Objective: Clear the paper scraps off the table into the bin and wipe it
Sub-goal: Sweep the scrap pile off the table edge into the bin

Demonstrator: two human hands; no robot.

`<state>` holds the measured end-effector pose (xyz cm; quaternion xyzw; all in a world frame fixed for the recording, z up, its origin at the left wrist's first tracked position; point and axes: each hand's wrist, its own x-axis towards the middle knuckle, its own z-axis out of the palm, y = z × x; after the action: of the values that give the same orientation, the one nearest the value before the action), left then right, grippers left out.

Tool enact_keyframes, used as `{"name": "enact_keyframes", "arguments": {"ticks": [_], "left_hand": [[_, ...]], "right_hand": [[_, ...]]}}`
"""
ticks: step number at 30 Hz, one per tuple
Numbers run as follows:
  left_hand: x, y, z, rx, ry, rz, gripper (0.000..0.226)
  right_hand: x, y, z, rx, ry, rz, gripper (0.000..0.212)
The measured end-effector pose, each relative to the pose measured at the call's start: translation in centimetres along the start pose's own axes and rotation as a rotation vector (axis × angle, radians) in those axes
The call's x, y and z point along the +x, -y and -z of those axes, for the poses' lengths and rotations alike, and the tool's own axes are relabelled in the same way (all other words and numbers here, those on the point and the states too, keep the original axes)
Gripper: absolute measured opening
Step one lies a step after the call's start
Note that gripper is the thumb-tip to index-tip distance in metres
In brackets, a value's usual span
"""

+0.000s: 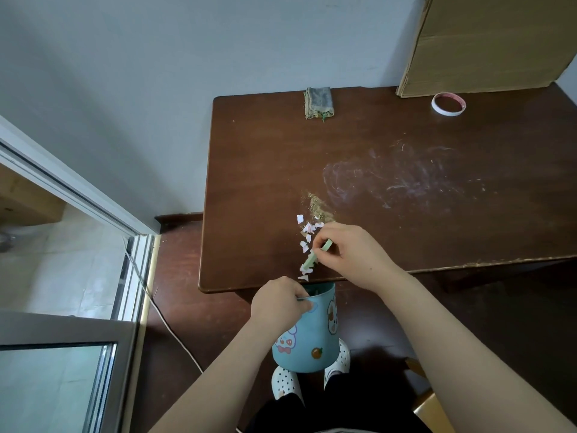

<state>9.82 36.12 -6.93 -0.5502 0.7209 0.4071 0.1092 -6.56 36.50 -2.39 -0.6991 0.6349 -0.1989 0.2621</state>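
1. Hands are both closed: a pale green strip (314,254) is pinched by the right hand (352,251), and a light-blue stickered bin's (307,335) rim is gripped by the left hand (281,303).
2. Small white-pink paper scraps (304,243) are gathered beside the strip at the brown wooden table's (265,182) near edge, above the bin.
3. A folded grey cloth (318,103) is laid at the far edge.

Both forearms extended; left hand (281,303) grip curled over bin (307,339) rim; right hand (352,254) pinches green strip (309,260).
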Motion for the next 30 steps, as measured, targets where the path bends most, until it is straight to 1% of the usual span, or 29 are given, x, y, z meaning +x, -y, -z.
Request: {"name": "enact_keyframes", "arguments": {"ticks": [3,6,9,13,15,19,24,27,28,30], "left_hand": [[0.1,-0.1,-0.1,-0.001,0.005,-0.001,0.020],[0.1,-0.2,-0.1,0.006,-0.001,-0.009,0.020],[0.1,-0.4,-0.1,0.016,0.001,-0.014,0.020],[0.2,-0.4,-0.2,0.028,0.002,-0.004,0.020],[0.2,-0.4,-0.2,0.033,0.003,-0.001,0.020],[0.2,-0.5,-0.3,0.030,-0.004,-0.015,0.020],[0.2,-0.6,-0.2,0.025,-0.005,-0.015,0.019],[0.2,-0.5,-0.2,0.016,-0.003,-0.010,0.018],[0.3,-0.6,-0.2,0.015,0.000,-0.011,0.018],[0.3,-0.6,-0.3,0.005,-0.001,-0.012,0.018]], "right_hand": [[-0.6,-0.2,0.8,0.045,-0.060,-0.022,0.010],[-0.6,-0.8,1.1,0.020,-0.118,-0.071,0.010],[-0.8,-1.4,0.7,-0.009,-0.073,-0.122,0.010],[-1.5,-1.4,0.6,0.023,-0.011,-0.140,0.012],[-1.7,-1.4,0.8,0.042,-0.008,-0.136,0.012],[-1.3,-1.2,0.8,0.099,-0.069,-0.124,0.010],[-1.3,-0.9,0.2,0.073,0.035,-0.086,0.010],[-1.5,-0.9,0.1,0.104,0.060,-0.078,0.010],[-1.5,-1.0,0.1,0.124,0.039,-0.081,0.010],[-1.2,-1.3,0.1,0.148,-0.070,-0.091,0.009]]}}
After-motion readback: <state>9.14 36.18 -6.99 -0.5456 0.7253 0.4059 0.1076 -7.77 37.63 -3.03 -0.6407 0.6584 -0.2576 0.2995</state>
